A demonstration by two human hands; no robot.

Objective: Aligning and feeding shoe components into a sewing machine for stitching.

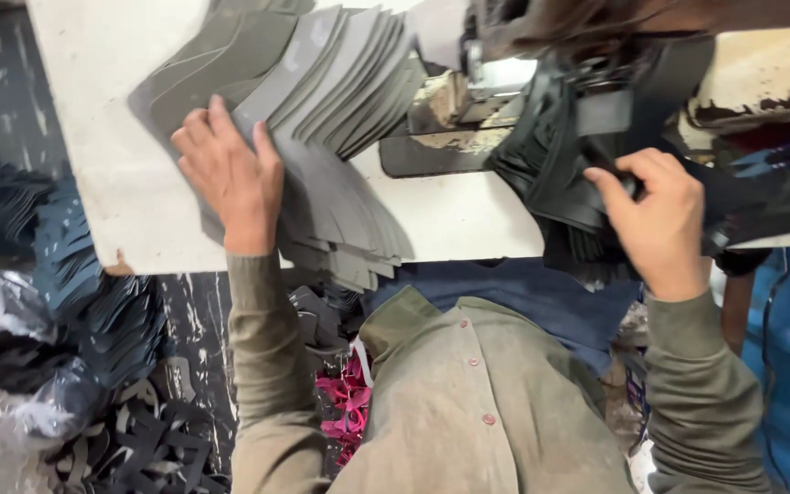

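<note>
Head camera looks steeply down, seemingly close.

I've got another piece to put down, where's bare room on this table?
Bare strip of table left of the left hand and grey stack. A smaller bare patch lies between that stack and the black pieces the right hand grips. Crowded near the machine.

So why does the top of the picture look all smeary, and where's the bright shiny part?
In the head view, the black pieces by the right hand and the machine above them are smeared by blur; the grey pieces under the left hand look sharper; the white table is the brightest part; the floor pile sits in dim shadow.
</note>
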